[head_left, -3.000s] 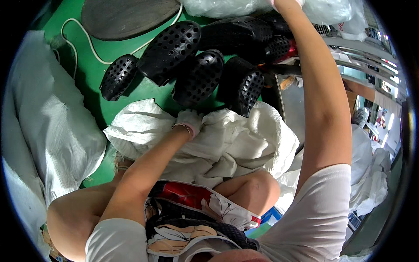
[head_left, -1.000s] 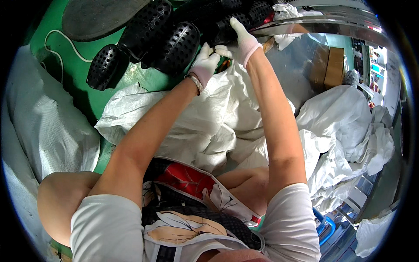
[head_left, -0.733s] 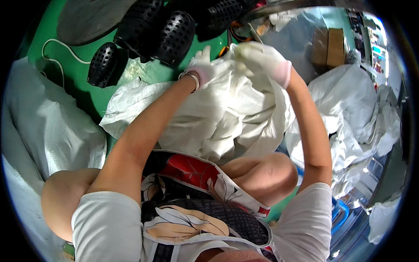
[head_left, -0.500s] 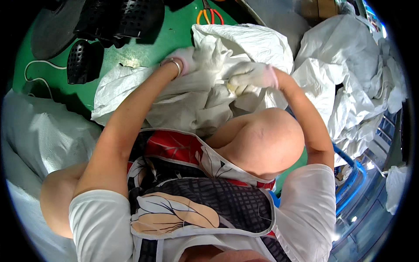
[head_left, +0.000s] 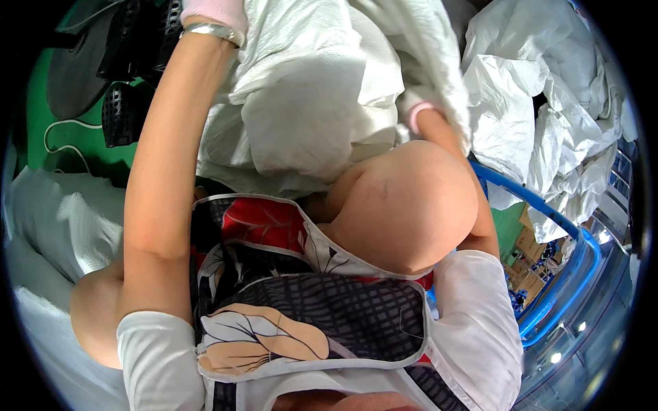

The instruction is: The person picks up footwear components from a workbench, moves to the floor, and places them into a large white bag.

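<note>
A large white woven plastic sack hangs raised in front of me, its folds bunched over my knees. My left hand, in a white glove with a pink cuff, reaches up beside the sack's left edge. The upper border cuts off its fingers. Close to my right knee, the pink glove cuff of my right hand shows against the sack's right side. Folds of the sack hide the fingers of that hand.
Black perforated plastic pieces and a white cord lie on the green surface at the left. More crumpled white sacks are piled at the right. Below them stands a blue-framed crate. Grey-white sheeting lies at the lower left.
The sack has risen and now fills the upper middle, covering the orange-and-red-handled pliers. My left hand has moved up and left. My right hand has slipped behind the sack's folds.
</note>
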The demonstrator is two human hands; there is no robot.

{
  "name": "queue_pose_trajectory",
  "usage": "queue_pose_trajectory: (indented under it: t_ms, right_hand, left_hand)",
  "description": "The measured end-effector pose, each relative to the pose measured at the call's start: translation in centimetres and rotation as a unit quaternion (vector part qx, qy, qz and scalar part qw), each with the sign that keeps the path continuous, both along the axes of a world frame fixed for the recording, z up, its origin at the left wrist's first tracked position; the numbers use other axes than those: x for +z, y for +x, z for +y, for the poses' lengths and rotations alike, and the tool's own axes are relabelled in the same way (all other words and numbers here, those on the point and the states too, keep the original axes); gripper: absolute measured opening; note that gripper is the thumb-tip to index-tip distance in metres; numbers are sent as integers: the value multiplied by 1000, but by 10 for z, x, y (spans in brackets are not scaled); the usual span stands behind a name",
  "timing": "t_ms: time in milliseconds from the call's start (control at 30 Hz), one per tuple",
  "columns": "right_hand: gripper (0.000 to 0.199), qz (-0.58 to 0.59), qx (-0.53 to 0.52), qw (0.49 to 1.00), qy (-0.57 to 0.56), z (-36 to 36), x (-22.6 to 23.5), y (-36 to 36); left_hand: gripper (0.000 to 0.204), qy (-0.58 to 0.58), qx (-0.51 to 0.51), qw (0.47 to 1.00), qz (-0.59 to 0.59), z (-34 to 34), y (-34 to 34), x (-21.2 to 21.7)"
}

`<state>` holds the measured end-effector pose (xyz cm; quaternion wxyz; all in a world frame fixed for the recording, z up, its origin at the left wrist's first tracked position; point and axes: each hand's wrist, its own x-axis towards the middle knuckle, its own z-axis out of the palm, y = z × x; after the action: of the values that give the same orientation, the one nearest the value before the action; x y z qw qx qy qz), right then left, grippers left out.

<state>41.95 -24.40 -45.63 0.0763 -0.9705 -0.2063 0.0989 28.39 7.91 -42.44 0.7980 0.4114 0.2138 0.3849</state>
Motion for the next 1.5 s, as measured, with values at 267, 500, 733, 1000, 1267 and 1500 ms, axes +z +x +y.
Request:
queue_pose_trajectory:
  t_ms: [267, 500, 733, 1000, 1267, 1500]
  right_hand:
    - [32, 124, 235, 953, -146, 37, -28, -61]
    - [33, 156, 306, 916, -208, 67, -55, -69]
    - [35, 250, 269, 911, -186, 47, -43, -44]
    - [37, 293, -6, 953, 70, -6, -36, 29]
    - [36, 183, 227, 956, -33, 66, -29, -35]
    - [68, 101, 195, 964, -152, 62, -103, -44]
  left_hand:
    - [30, 174, 66, 968, 170, 0, -13, 1]
    - [37, 603, 220, 664, 384, -3, -33, 38]
    - [27, 798, -163, 577, 65, -133, -6, 15]
    - [42, 655, -619, 172, 398, -93, -54, -124]
    - [45, 535, -425, 639, 354, -102, -52, -121]
    - [37, 361, -448, 702, 420, -77, -17, -114]
